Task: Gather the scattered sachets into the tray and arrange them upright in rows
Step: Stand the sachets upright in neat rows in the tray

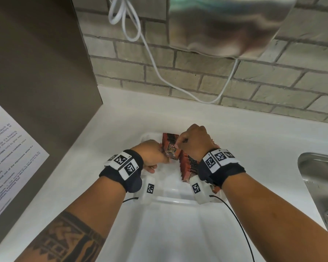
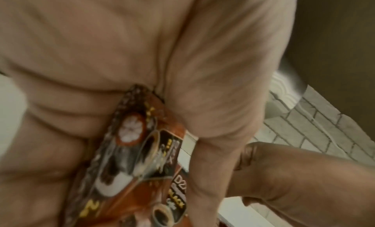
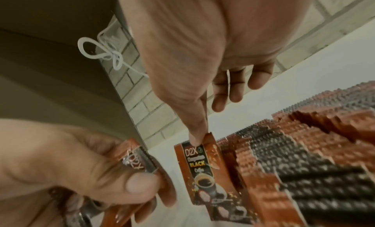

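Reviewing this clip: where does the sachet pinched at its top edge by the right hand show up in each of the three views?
Head: pinched sachet at centre, upright between both hands, in the tray.
Left wrist: not clearly identifiable; the sachets there are those the left hand grips.
Right wrist: lower centre, label facing the camera, under the right hand.
Shared landmark: brick wall.
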Tool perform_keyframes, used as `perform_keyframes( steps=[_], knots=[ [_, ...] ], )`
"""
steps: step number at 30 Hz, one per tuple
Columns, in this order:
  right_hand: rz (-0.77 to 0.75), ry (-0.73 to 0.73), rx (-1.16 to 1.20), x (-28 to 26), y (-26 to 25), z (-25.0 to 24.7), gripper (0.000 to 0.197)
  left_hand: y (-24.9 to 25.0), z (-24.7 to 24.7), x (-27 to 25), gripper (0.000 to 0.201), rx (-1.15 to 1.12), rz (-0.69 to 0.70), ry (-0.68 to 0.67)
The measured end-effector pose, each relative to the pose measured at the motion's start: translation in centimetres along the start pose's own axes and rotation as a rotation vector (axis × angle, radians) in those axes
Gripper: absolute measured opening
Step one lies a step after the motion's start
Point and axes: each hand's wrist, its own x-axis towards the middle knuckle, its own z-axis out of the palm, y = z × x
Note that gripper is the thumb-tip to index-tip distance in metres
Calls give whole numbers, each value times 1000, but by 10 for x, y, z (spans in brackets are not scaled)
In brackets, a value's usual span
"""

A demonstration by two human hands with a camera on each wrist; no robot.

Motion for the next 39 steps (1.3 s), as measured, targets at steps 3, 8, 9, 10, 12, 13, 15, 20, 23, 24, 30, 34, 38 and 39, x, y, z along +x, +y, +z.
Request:
perform_keyframes(
  steps=[3,8,9,10,12,13,15,20,23,24,30,34,38,39],
  knots=[
    [-5,-6,-12,1,-4,7,17,3,10,8,32,76,-27,-123],
    [-11,-47,-139,2,-6,7,17,-1,17,24,31,61,-67,-166],
    [-16,-48,-155,2,-6,7,16,-2,18,26,28,66,-72,-168],
    [-20,-50,-169,2,-6,8,16,-2,19,28,24,70,-77,-169],
    [-21,-53,-185,2,-6,8,16,-2,20,31,22,71,-87,-174],
    [-21,-52,-186,3,-6,8,16,-1,20,32,23,73,-91,-181],
    [-20,-52,-174,3,-4,8,15,-1,20,34,23,79,-96,-195],
    [-23,-51,-118,5,-1,7,12,0,20,37,25,76,-101,-193],
    [-16,-51,-82,6,1,5,9,0,21,37,30,59,-101,-198],
    [-11,-50,-75,6,2,5,8,0,21,36,29,58,-102,-200],
    [-22,-28,-54,4,4,0,13,-1,18,34,25,41,-106,-204],
    [-85,-3,107,-1,9,-10,11,-4,5,27,27,-108,-35,-207],
    [-94,-103,317,-9,1,-18,10,-3,-5,12,31,-515,185,-213],
    [-87,-90,365,-9,0,-18,8,-1,-6,9,34,-563,227,-205]
  ],
)
